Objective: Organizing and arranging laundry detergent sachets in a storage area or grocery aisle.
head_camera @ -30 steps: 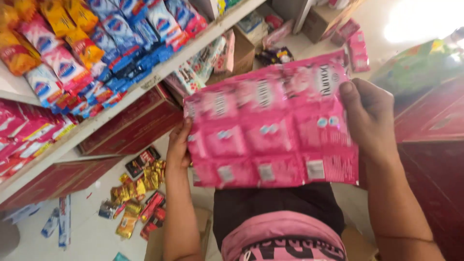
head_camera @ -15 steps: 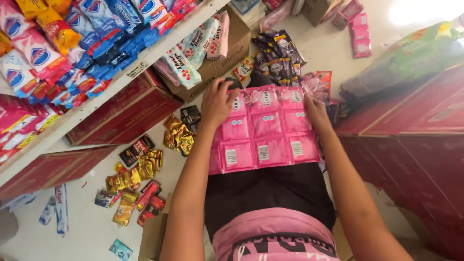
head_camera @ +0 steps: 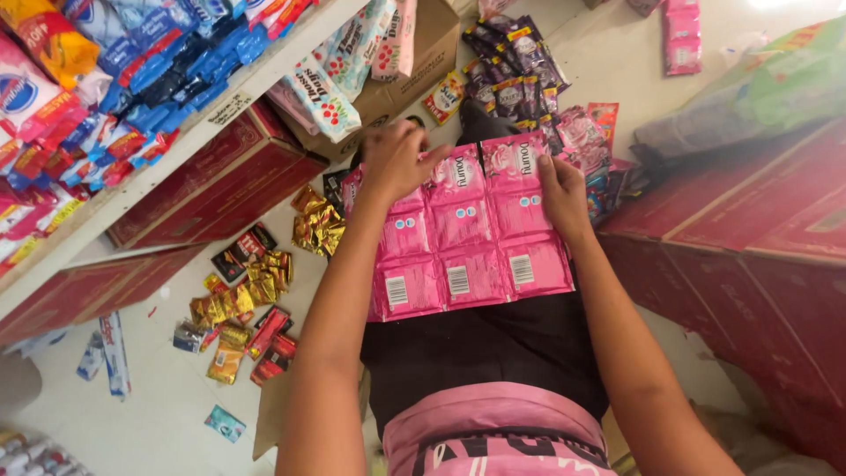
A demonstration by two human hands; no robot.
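A pink sheet of joined sachets [head_camera: 467, 238] lies flat across my lap, its barcoded ends toward me. My left hand [head_camera: 397, 159] rests on the sheet's far left corner with fingers curled over the top edge. My right hand [head_camera: 562, 198] presses on the sheet's right side, fingers gripping its edge. Beyond the sheet on the floor lie dark purple sachet strips [head_camera: 511, 66] and more pink and red sachets [head_camera: 589, 132].
A white shelf [head_camera: 203, 115] at left carries blue, red and orange packets. Red cartons [head_camera: 220, 176] sit under it, a brown cardboard box [head_camera: 423, 62] beyond. Gold and red sachets [head_camera: 242, 313] are scattered on the floor at left. Red cartons [head_camera: 758, 229] stand at right.
The pink sheet came down from in front of my face onto my lap, and both hands moved with it. My view tilted downward toward the floor.
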